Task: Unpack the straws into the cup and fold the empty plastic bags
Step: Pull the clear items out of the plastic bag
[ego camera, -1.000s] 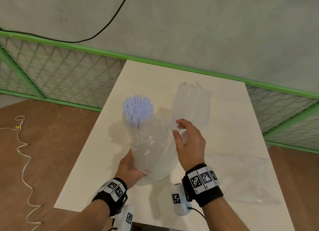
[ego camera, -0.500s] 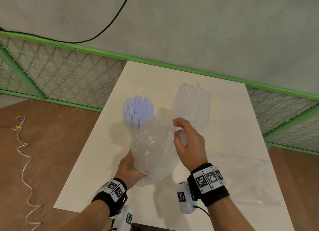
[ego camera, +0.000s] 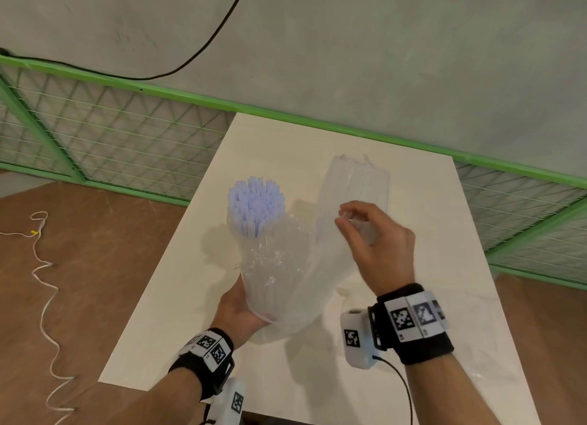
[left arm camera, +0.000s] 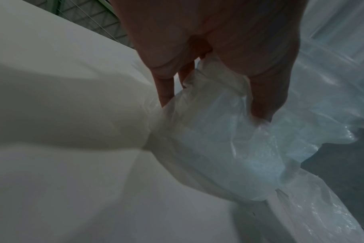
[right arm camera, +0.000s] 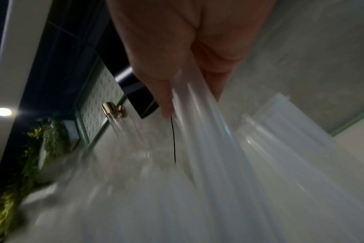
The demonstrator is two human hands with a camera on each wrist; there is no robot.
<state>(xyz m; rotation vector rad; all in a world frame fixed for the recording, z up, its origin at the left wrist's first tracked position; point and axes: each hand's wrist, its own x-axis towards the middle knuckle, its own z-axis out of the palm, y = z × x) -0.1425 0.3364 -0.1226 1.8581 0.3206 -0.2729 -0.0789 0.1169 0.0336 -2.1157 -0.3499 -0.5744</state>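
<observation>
A bundle of pale purple straws [ego camera: 254, 207] stands upright over the white table [ego camera: 413, 202], its lower part still inside a crinkled clear plastic bag [ego camera: 273, 281]. My left hand [ego camera: 246, 308] grips the bagged bottom of the bundle; in the left wrist view its fingers [left arm camera: 166, 92] and thumb curl round the bag [left arm camera: 218, 148]. My right hand [ego camera: 344, 221] pinches a stretch of the bag's film, drawn out taut to the right of the bundle. The right wrist view, blurred, shows the film [right arm camera: 197, 131] between thumb and fingers. No cup is clearly identifiable.
A tall clear ribbed thing [ego camera: 357, 179] stands behind my right hand; whether it is a cup or a pack I cannot tell. A flat clear bag [ego camera: 476, 316] lies on the table's right side. Green mesh fencing [ego camera: 111, 138] borders the far edge.
My right hand has moved up and to the right, pinching the bag film and stretching it away from the bundle. The left hand and the straws have stayed put.
</observation>
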